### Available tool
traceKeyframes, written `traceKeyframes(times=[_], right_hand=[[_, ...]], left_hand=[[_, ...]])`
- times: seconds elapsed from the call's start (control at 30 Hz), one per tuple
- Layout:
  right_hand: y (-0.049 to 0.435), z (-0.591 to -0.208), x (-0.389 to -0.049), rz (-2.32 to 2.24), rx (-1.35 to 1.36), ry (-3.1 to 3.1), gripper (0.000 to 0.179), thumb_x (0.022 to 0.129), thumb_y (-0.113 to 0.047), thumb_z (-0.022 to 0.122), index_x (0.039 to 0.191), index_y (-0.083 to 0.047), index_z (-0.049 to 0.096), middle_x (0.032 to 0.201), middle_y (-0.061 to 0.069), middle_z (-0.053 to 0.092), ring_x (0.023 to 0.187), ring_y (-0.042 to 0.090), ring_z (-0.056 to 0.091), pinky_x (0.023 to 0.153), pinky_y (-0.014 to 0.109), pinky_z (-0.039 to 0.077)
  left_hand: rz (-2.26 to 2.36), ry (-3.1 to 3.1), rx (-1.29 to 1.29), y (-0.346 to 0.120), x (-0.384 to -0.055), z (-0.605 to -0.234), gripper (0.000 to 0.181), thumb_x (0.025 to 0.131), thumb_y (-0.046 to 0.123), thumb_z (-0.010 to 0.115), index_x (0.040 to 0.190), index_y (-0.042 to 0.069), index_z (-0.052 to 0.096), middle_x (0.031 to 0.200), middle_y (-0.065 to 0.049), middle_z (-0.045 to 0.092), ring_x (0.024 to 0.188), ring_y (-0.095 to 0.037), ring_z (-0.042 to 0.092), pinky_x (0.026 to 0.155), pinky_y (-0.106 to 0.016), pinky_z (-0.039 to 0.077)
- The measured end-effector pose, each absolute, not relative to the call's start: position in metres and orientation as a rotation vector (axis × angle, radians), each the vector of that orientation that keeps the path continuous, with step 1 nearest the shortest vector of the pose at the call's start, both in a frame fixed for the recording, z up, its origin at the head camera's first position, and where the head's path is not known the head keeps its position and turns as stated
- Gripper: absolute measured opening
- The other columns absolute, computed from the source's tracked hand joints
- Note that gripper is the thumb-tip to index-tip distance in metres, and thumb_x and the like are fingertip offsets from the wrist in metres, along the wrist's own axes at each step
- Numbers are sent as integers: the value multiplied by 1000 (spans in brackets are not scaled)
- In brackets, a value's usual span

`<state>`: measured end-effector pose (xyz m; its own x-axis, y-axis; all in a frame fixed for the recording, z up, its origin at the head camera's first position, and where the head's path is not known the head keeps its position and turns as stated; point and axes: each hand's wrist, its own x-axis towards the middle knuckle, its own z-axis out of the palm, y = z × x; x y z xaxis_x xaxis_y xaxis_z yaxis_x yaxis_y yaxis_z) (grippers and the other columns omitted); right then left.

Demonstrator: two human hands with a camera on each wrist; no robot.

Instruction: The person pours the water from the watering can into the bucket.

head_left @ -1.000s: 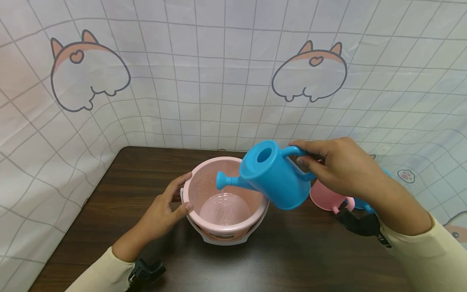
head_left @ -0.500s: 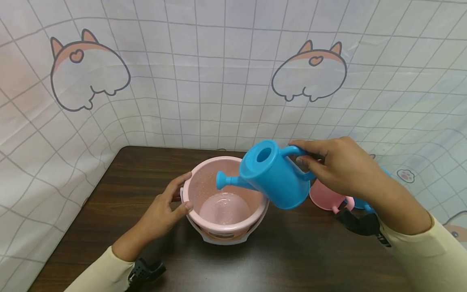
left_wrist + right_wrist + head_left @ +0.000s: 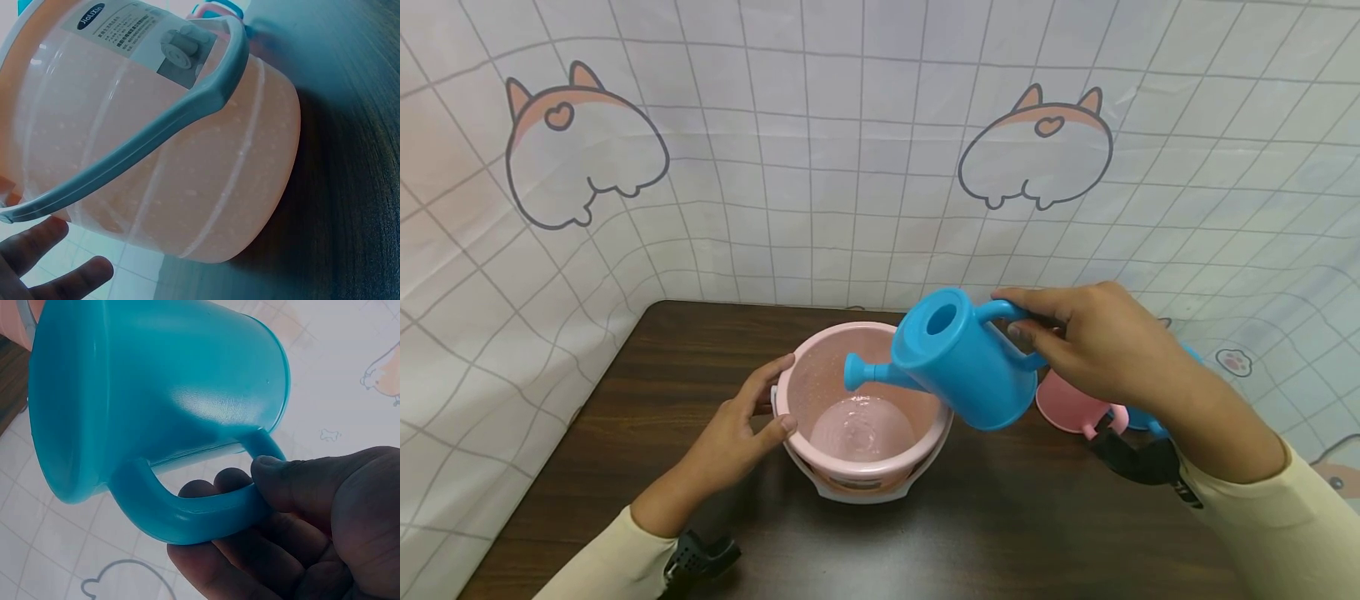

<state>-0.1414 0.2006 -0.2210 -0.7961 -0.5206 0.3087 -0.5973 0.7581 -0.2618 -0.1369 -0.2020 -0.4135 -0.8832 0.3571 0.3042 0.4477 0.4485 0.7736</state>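
Holds the blue watering can (image 3: 966, 367) by its handle (image 3: 187, 515) with the right hand (image 3: 1090, 333), tipped to the left above the right side of the pink bucket (image 3: 865, 468). Reaches past the rim with the spout (image 3: 865, 372), flared end over the bucket's inside, presumably to catch any drips there rather than on the counter (image 3: 1037, 517). Clamps the right fingers (image 3: 250, 556) and thumb round that handle, likely to bear the can's weight at a steady tilt; cannot tell about contact between can and rim.

Rests the left hand (image 3: 737, 429) at the bucket's left edge, opposite the can, thumb and fingertips spread apart along the rim; most likely braces against sliding or tipping. Shows two left fingers (image 3: 81, 278) fairly straight, with a gap between them, in the left wrist view. Has the bail (image 3: 134, 150) folded down along the outer wall, out of the way of the bucket's mouth.

Shows a glossy, ringed patch of apparent water (image 3: 861, 429) on the bucket's floor. Has a pink cup (image 3: 1067, 404) on the counter to the right, apart from the bucket, perhaps to give the can room, with a blue item (image 3: 1142, 419) beside it, too hidden to identify.
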Motion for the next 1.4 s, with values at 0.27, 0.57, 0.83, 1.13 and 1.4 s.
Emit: traceKeyframes(times=[0.27, 0.57, 0.83, 1.13, 1.4], right_hand=[[200, -221, -141, 509, 885, -2739, 42, 96, -12, 73, 137, -6, 66, 100, 6, 77, 75, 13, 67, 65, 37, 54], [200, -220, -142, 504, 875, -2746, 43, 96, -13, 73, 138, -8, 66, 100, 5, 77, 72, 12, 64, 62, 34, 50], [199, -220, -142, 504, 853, -2770, 43, 97, -15, 72, 139, -10, 65, 101, 5, 76, 72, 13, 63, 62, 35, 49], [199, -220, -142, 508, 842, -2776, 43, 97, -15, 72, 139, -11, 65, 99, 4, 76, 70, 13, 61, 61, 34, 47], [198, -219, -142, 501, 844, -2771, 43, 97, -15, 72, 139, -11, 66, 104, 7, 76, 74, 15, 63, 65, 37, 50]], left_hand=[[-1425, -2587, -716, -201, -137, -413, 69, 100, 43, 62, 160, 30, 30, 125, -9, 68, 114, -33, 65, 88, -64, 48], [-1416, -2592, -709, -202, -137, -415, 70, 100, 45, 62, 160, 31, 30, 125, -9, 68, 115, -32, 65, 88, -64, 49], [-1423, -2590, -701, -201, -137, -415, 69, 99, 42, 63, 160, 31, 31, 125, -8, 68, 114, -31, 65, 88, -64, 48], [-1431, -2588, -700, -201, -137, -415, 69, 99, 42, 63, 160, 31, 31, 125, -8, 68, 114, -31, 65, 89, -64, 48], [-1428, -2587, -700, -201, -137, -415, 69, 99, 42, 63, 160, 31, 31, 125, -8, 68, 114, -31, 65, 89, -65, 47]])
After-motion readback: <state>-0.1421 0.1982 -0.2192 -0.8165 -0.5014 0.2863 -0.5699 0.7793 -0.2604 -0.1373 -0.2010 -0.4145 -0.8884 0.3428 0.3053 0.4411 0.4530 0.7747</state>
